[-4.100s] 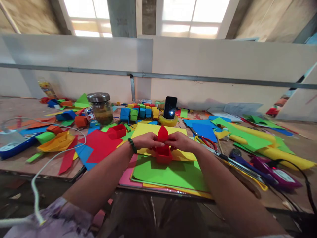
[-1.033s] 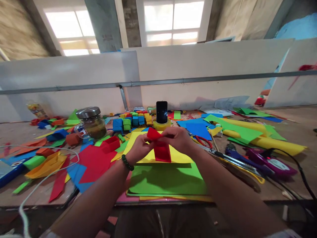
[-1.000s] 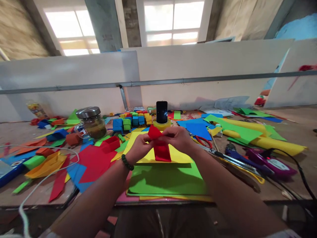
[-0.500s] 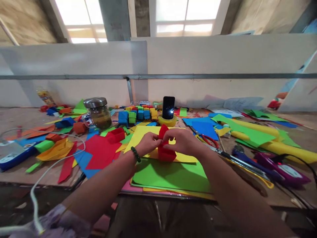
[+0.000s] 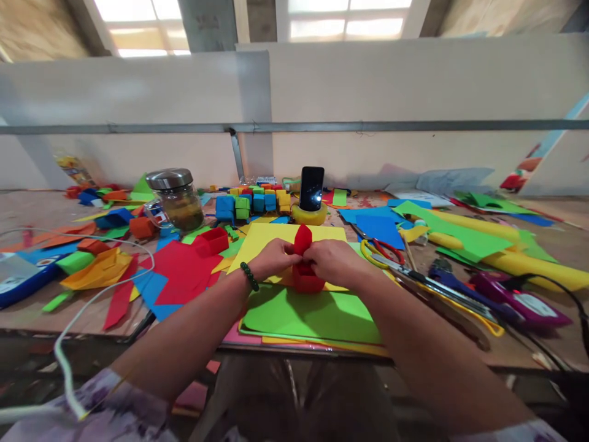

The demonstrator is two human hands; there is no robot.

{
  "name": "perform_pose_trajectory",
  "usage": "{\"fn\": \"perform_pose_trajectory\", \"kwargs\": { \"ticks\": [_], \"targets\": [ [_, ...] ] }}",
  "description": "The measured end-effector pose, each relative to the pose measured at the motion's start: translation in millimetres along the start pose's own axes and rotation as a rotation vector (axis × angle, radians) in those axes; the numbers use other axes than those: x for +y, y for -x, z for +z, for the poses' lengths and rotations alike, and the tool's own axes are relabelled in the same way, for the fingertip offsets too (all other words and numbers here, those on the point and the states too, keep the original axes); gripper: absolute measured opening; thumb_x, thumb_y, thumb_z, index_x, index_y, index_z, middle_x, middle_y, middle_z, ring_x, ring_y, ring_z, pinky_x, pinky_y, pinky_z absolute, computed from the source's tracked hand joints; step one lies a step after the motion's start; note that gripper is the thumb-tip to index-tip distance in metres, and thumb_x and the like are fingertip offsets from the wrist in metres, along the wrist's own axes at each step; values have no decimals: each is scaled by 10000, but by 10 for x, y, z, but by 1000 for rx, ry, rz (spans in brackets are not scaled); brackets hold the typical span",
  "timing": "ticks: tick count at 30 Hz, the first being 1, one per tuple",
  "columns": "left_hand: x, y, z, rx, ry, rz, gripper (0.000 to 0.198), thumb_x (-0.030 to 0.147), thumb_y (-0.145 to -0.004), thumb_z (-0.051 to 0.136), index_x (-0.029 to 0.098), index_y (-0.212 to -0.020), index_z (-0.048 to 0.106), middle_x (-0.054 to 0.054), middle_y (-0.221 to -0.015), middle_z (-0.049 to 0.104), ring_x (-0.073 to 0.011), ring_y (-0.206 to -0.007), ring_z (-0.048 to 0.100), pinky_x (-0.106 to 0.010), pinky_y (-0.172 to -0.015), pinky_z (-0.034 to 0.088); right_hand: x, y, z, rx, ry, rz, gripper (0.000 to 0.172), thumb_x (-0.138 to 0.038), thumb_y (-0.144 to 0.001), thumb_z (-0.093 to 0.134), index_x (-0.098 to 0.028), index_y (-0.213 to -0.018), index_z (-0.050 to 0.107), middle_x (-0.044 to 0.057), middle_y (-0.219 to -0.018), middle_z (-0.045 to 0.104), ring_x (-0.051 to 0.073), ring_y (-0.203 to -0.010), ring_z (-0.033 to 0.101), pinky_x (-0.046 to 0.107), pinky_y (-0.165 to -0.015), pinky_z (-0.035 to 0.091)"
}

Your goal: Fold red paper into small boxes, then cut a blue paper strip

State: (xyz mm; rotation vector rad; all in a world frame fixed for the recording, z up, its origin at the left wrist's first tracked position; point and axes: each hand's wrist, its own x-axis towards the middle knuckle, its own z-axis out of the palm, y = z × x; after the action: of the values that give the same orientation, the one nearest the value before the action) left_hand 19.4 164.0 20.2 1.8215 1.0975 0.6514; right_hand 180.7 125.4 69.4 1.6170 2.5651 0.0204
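A folded red paper piece (image 5: 307, 281) with a raised pointed flap stands over yellow and green sheets in the middle. My left hand (image 5: 276, 259), below a green bead bracelet, pinches its left side near the flap. From the right, my right hand (image 5: 332, 261) has its fingers closed on the same piece; its fingertips partly hide the fold. Beneath lie a yellow sheet (image 5: 262, 242) and a green sheet (image 5: 304, 316). Another open red paper box (image 5: 215, 242) rests on red paper to the left.
Behind are a phone (image 5: 311, 188) on a yellow tape roll, small coloured paper cubes (image 5: 225, 209) and a glass jar (image 5: 181, 209). Scissors (image 5: 389, 253), a cutter (image 5: 442, 288) and a purple device (image 5: 519, 301) lie right. A white cable (image 5: 69, 331) crosses the left.
My right hand's fingers have closed in lower on the red piece, near my left hand. The view has tilted down slightly.
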Motion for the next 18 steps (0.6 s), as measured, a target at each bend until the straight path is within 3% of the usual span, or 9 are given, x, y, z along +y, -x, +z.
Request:
{"fn": "perform_pose_trajectory", "kwargs": {
  "ticks": [9,14,18],
  "targets": [
    [-34,-24,-40,3,-9,7,233,242,-684,583,80,-767,729,-32,-670,675,-143,-616,550,-236,-598,421,42,20,-36,-21,-29,58,252,-241,-852,517,-214,-936,753,102,-933,743,244,-850,671,280,-597,368],
    [3,9,-13,33,-83,32,253,324,-719,604,100,-717,720,-23,-613,638,-143,-587,516,-236,-556,382,70,19,-56,52,-104,162,207,-293,-807,588,-254,-911,763,55,-870,743,216,-796,657,269,-559,325],
    [53,45,17,5,-135,67,284,362,-719,623,102,-742,733,-30,-633,662,-153,-608,535,-234,-552,380,48,11,-55,2,-128,214,194,-276,-791,586,-240,-870,759,65,-840,737,223,-781,658,275,-549,315]
  ]
}}
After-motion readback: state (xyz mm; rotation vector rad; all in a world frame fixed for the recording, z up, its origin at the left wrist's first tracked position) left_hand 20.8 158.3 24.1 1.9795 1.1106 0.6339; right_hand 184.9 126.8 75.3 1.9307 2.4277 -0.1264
